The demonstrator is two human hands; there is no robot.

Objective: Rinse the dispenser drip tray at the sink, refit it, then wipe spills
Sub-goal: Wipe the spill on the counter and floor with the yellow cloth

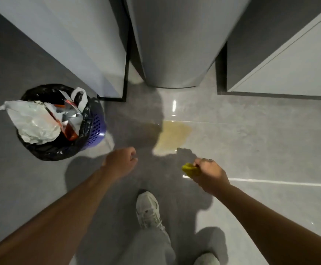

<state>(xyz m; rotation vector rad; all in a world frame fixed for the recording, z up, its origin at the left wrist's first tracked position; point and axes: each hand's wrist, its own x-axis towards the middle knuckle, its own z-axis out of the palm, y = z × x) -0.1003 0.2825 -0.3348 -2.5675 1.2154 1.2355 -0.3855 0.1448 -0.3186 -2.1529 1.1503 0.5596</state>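
Note:
A yellowish spill (173, 137) lies on the grey floor tiles just in front of the dispenser's rounded grey base (175, 54). My right hand (210, 174) hangs above the floor to the right of and nearer than the spill, closed around a bunched yellow cloth (189, 169). My left hand (122, 162) is out to the left of the spill, fingers curled in and holding nothing. The drip tray and the sink are out of view.
A purple waste basket (93, 129) lined with a black bag and stuffed with plastic bags stands at left. White cabinets (83, 35) flank the dispenser on the left and right (299, 60). My white shoe (148, 209) and grey trouser leg are below the hands.

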